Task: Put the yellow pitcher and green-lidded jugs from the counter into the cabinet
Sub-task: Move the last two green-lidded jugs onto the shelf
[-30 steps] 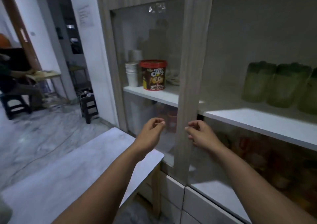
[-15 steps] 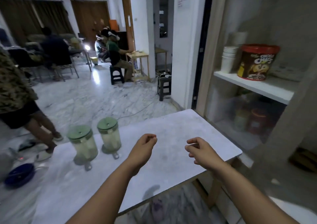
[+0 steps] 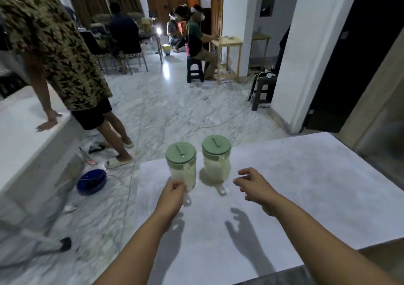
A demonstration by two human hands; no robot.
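Note:
Two clear jugs with green lids stand side by side near the far edge of the white counter [image 3: 295, 182]. My left hand [image 3: 173, 192] is at the handle of the left jug [image 3: 181, 164], fingers curled around it. My right hand [image 3: 253, 184] hovers open just right of the right jug [image 3: 216, 160], a short gap from its handle, holding nothing. No yellow pitcher is in view. The cabinet shows only as a wood-framed glass edge [image 3: 384, 101] at the far right.
A person in a camouflage shirt [image 3: 54, 44] stands at the left, leaning on another white counter [image 3: 19, 127]. A blue bowl [image 3: 91, 181] and a power strip lie on the marble floor below. People sit at tables further back.
My view swung left from the cabinet to the counter. Both hands moved from the cabinet door to the two jugs; my left hand has closed on the left jug's handle.

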